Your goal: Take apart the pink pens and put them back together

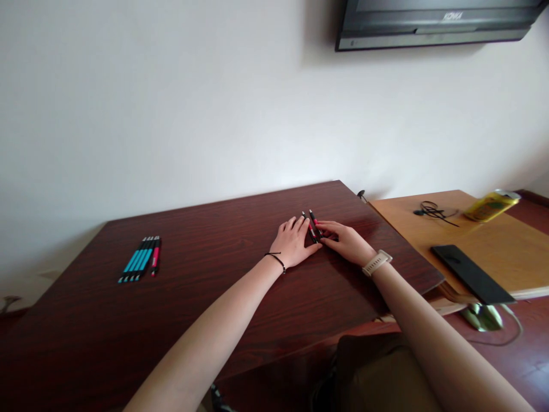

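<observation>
Two black-and-pink pens lie side by side toward the right of the dark wooden table (206, 297). My left hand (294, 243) rests palm down with its fingers stretched out, and its fingertips touch the left pen (311, 232). At the right pen (314, 220), my right hand (347, 243) has its thumb and fingers closed around the lower part, which they partly hide. Over on the left side of the table, several blue-and-black pens (138, 260) form a slanted row. One more pink-and-black pen (155, 256) lies just right of that row.
A lighter wooden table (514, 252) adjoins on the right, bearing a black flat object (472, 273), a thin black cable (433, 212) and a yellow can (492, 206) on its side. The wall (193, 114) stands behind, with a television (429, 28) mounted up high.
</observation>
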Tool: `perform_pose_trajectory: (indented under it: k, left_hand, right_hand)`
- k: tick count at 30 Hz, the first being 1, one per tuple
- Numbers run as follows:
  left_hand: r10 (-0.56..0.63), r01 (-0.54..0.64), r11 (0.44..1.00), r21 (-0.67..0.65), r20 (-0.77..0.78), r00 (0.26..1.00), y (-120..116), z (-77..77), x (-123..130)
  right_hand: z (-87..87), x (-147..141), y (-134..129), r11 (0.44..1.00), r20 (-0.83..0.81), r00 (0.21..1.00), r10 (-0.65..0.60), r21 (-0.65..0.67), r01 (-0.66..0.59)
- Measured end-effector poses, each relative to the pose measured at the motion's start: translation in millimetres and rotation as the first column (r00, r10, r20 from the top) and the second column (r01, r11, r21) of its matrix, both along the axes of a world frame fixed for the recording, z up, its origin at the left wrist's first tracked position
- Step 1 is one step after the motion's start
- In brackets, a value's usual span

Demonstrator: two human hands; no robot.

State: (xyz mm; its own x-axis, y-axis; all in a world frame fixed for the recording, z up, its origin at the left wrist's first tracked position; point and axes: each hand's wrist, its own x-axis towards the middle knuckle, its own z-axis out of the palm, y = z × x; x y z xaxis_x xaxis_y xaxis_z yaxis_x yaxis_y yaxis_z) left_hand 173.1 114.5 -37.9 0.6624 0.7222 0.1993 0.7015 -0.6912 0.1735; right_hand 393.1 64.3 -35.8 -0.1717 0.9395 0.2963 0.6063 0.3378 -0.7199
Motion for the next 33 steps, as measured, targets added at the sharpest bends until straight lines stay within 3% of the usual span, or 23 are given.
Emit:
perform_pose_trajectory:
  k: [33]
  left_hand:
    - [0.001, -0.001, 1.0, -0.002, 0.002, 1.0, 0.2, -0.3, 0.2]
  right_hand:
    - [5.2, -3.6, -4.1, 1.0, 0.036, 0.999, 0.007, 0.007, -0.007]
